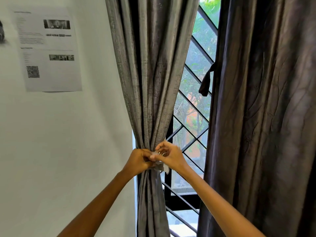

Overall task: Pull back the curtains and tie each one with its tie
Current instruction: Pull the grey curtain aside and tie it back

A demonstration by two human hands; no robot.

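A grey left curtain (150,82) hangs gathered into a narrow bunch at the window's left side. A pale grey tie (159,165) wraps the bunch at waist height, with a frayed end hanging at its right. My left hand (139,159) pinches the tie from the left. My right hand (170,155) grips the tie's other end from the right, fingers curled; a small metal piece shows between the fingers. The darker right curtain (259,117) hangs loose and wide, with its dark tie (206,82) dangling off its left edge.
A black window grille (191,134) with diagonal bars shows between the curtains, greenery beyond it. A printed paper sheet (49,48) is stuck on the white wall at the left.
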